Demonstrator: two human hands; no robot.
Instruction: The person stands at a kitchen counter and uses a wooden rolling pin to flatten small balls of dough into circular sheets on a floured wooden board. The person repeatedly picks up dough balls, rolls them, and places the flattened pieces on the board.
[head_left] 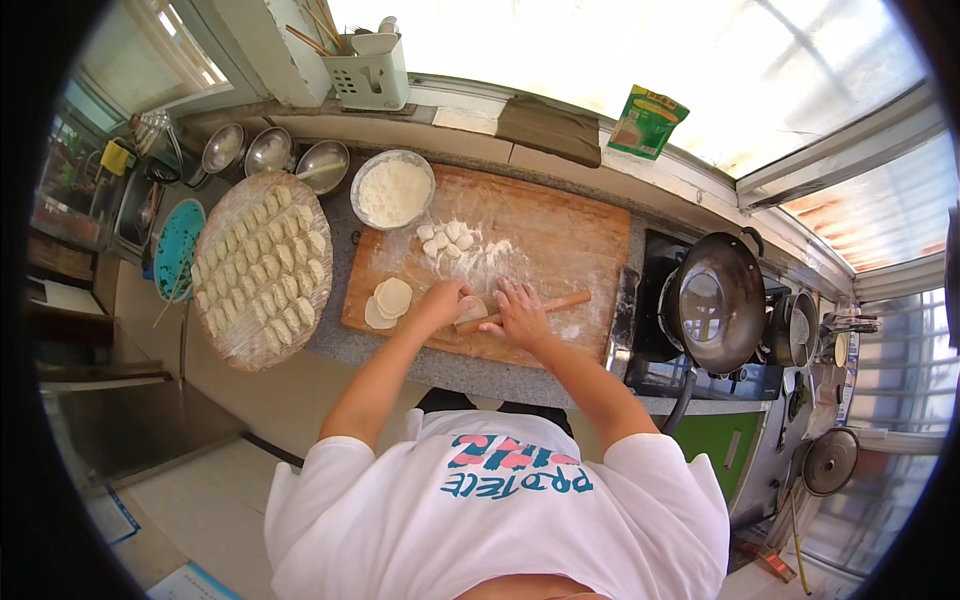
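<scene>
On the floured wooden board point(570, 225), my right hand point(522, 313) lies over a wooden rolling pin point(570, 301), its fingers reaching past the pin. My left hand point(446, 301) is closed at the edge of a small dough wrapper point(474, 312), which lies partly under the pin; its fingertips are partly hidden. Left of that hand sits a short stack of rolled round wrappers point(392, 297). Beyond both hands, several small dough pieces point(446, 239) rest in scattered flour. A metal bowl of white flour point(394, 190) stands at the board's far left corner.
A round floured tray point(240, 345) with rows of dumplings stands at left, beside a turquoise bowl point(178, 238). Several metal bowls point(269, 152) line the back. At right, a wok point(722, 303) sits on the stove. A green packet point(648, 122) stands on the sill.
</scene>
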